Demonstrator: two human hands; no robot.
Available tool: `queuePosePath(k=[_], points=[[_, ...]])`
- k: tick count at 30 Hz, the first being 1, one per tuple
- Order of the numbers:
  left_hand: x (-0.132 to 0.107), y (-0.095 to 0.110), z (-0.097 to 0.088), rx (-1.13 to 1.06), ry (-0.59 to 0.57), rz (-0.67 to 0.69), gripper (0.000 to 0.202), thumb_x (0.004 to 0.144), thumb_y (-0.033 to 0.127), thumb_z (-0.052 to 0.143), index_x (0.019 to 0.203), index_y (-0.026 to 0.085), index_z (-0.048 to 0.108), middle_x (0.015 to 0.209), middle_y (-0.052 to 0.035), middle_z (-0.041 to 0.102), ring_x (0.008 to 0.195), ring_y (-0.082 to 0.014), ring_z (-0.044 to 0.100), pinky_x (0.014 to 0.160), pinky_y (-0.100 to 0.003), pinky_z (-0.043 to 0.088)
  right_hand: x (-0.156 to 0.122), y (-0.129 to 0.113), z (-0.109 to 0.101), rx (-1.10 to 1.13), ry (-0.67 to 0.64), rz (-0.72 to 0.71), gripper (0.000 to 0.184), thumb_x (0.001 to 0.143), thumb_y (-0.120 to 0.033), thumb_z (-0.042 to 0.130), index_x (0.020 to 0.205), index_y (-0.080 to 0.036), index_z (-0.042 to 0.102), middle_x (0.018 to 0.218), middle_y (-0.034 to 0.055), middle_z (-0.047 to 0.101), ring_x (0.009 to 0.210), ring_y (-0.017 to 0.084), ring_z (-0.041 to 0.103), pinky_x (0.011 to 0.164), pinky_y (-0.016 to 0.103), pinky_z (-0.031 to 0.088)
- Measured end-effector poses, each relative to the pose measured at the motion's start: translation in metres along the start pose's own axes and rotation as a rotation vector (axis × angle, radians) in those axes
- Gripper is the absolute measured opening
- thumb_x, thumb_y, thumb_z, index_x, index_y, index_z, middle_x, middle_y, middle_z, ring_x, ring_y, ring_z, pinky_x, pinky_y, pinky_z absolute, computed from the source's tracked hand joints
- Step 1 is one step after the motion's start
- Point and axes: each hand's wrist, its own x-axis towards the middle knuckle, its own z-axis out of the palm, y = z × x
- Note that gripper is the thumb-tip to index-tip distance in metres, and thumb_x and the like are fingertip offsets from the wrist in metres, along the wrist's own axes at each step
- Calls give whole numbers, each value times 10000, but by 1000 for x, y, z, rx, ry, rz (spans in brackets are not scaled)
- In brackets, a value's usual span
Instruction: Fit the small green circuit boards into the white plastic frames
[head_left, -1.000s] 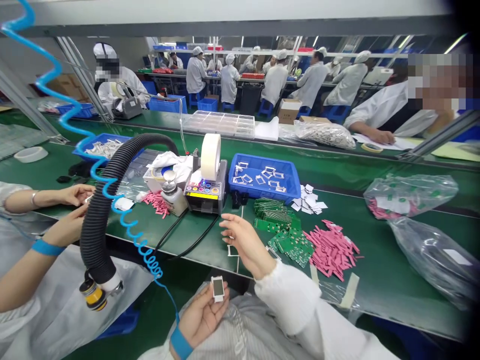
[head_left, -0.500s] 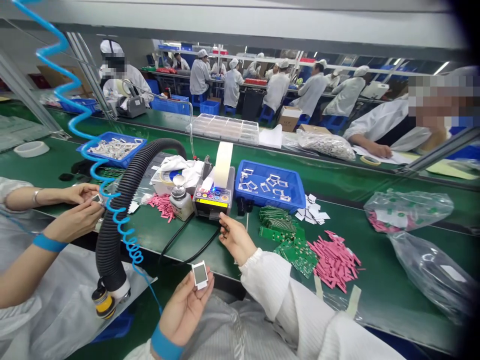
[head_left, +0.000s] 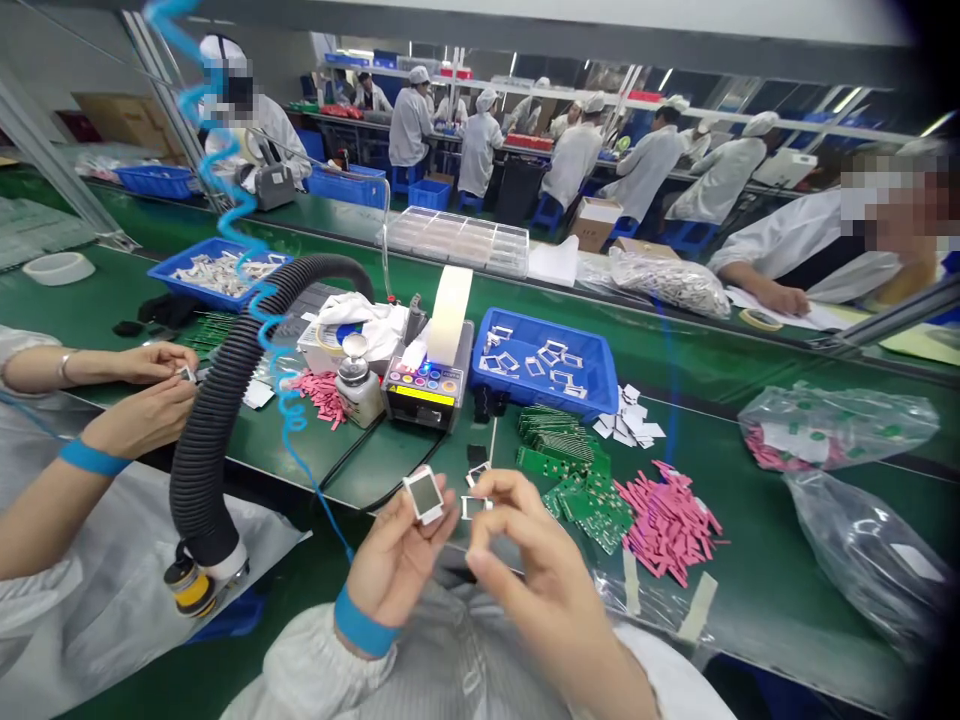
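Observation:
My left hand (head_left: 397,562) holds a small white-framed square part with a grey face (head_left: 423,494) upright between thumb and fingers, near the table's front edge. Close beside it, my right hand (head_left: 525,545) pinches a short clear piece of tape (head_left: 475,506) between thumb and forefinger. The two hands are a few centimetres apart. Behind them stands a tape dispenser (head_left: 429,383) with a white tape roll (head_left: 449,314) and coloured buttons. A blue wrist strap sits on my left wrist.
A blue tray (head_left: 592,367) of white frames, green circuit boards (head_left: 581,472), pink strips (head_left: 666,509) and plastic bags (head_left: 832,425) lie to the right. A black ribbed hose (head_left: 217,400) and blue coiled air line (head_left: 255,290) hang left, beside a co-worker's hands (head_left: 154,385). A solvent bottle (head_left: 356,382) stands near the dispenser.
My right hand came back from the dispenser with a piece of tape and now sits beside my left hand. My left hand rose with the framed part.

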Motion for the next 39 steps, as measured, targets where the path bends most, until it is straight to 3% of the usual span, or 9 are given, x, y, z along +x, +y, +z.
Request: queuePosePath(k=[3, 6, 10, 17, 31, 34, 35, 37, 39], points=[[-4, -20, 17, 43, -137, -76, 200, 681, 220, 708, 880, 203, 710, 857, -30, 750, 778, -160, 677, 775, -295, 508, -23, -8, -12, -399, 1, -222, 111, 795, -227, 547, 692, -220, 589, 1410, 5, 297, 1273, 270, 282, 989, 445, 283], [-9, -33, 26, 86, -193, -121, 291, 587, 267, 776, 865, 205, 715, 849, -19, 750, 785, -145, 664, 784, -259, 482, -25, -3, -18, -504, 102, -235, 160, 813, -233, 519, 658, -215, 551, 1464, -35, 206, 1313, 285, 228, 997, 490, 281], [-12, -38, 30, 115, -229, -136, 290, 591, 271, 775, 869, 213, 718, 875, -14, 750, 835, -124, 657, 793, -210, 467, -20, 2, -22, -539, 230, -213, 159, 804, -227, 511, 648, -219, 539, 1442, -30, 264, 1293, 294, 280, 971, 524, 313], [-12, -42, 35, 123, -274, -120, 256, 629, 244, 752, 882, 227, 714, 893, 1, 750, 860, -112, 657, 828, -205, 467, -18, 0, -30, -570, 299, -175, 138, 778, -220, 517, 645, -230, 552, 1327, -1, 428, 1188, 276, 419, 889, 488, 388], [-15, -50, 33, 191, -179, -82, 289, 618, 227, 757, 901, 220, 699, 868, -4, 729, 822, -134, 636, 845, -266, 449, -16, 0, -34, -658, 356, -245, 132, 776, -218, 528, 644, -224, 538, 1090, 34, 593, 1014, 242, 520, 917, 496, 310], [-20, -51, 36, 176, -150, -73, 270, 632, 220, 744, 899, 210, 700, 870, -13, 733, 825, -142, 643, 831, -259, 464, -20, 3, -31, -744, 427, -311, 50, 802, -232, 510, 815, -228, 558, 1143, 71, 571, 1079, 254, 501, 934, 491, 322], [-22, -52, 37, 167, -137, -82, 238, 643, 211, 734, 879, 211, 703, 870, -11, 735, 828, -143, 647, 812, -250, 473, -23, 5, -29, -800, 430, -369, 137, 815, -237, 497, 940, -221, 551, 1207, 93, 540, 1143, 264, 463, 953, 493, 312], [-26, -52, 38, 163, -91, -126, 144, 698, 195, 684, 839, 213, 707, 879, -6, 736, 843, -141, 649, 780, -231, 484, -31, 11, -27, -960, 312, -516, 369, 846, -278, 461, 1199, -172, 448, 1343, 137, 435, 1273, 281, 329, 1016, 508, 241], [-30, -54, 34, 181, -12, -181, 136, 779, 177, 591, 837, 220, 706, 902, 2, 732, 864, -131, 646, 780, -223, 485, -42, 20, -26, -1126, 67, -595, 543, 871, -372, 417, 1323, -83, 331, 1419, 179, 322, 1340, 310, 186, 1057, 532, 147]])
